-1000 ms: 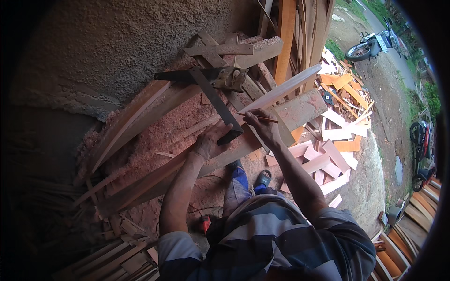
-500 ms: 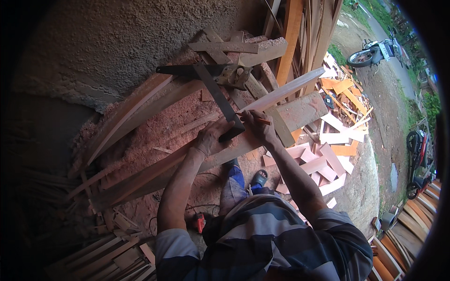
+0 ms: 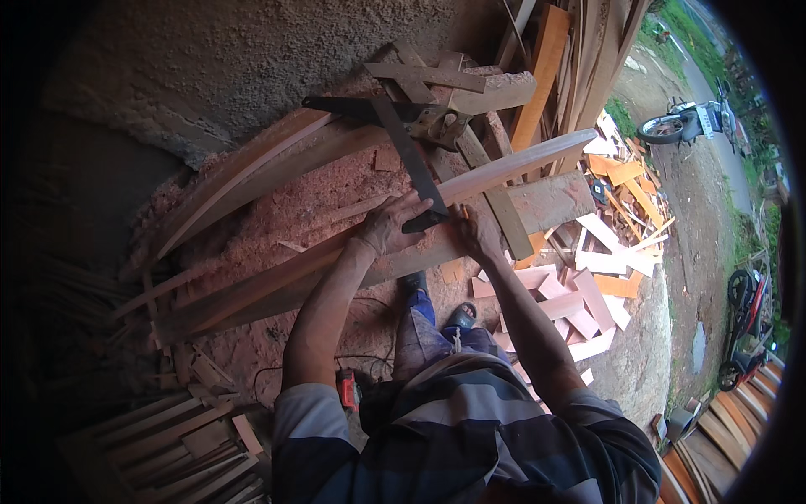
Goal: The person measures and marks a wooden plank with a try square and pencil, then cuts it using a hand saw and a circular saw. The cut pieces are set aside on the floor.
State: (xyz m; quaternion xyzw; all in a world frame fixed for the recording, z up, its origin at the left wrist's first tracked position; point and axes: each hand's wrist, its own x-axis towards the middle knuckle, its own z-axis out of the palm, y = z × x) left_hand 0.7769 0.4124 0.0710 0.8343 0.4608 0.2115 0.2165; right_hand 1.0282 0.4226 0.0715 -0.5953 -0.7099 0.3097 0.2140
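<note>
A long, light wooden strip [image 3: 529, 161] lies slantwise over a wider plank [image 3: 550, 195]. Across the strip rests a dark try square [image 3: 407, 155], its stock against the strip's near side. My left hand [image 3: 389, 227] is closed around the strip and the square at their crossing, fingers pressing by the stock. Just right of the square, my right hand [image 3: 480, 235] is closed on a thin orange pencil [image 3: 463, 212], mostly hidden by the fingers. Beyond the square's blade lies a handsaw [image 3: 441, 128] with a worn handle, its dark blade pointing left.
Short boards [image 3: 495, 92] are stacked behind the saw, and tall planks [image 3: 541, 76] lean at the wall. Pink shavings [image 3: 277, 202] cover the ground. Offcuts [image 3: 579, 302] lie at right, a red power tool [image 3: 348, 391] near my feet. Motorcycles [image 3: 693, 122] stand farther right.
The whole view has shifted, moving the scene slightly right. My right hand has turned and drawn a little nearer the square's stock; the pencil, plainly visible before, is now mostly covered. My left hand keeps its hold.
</note>
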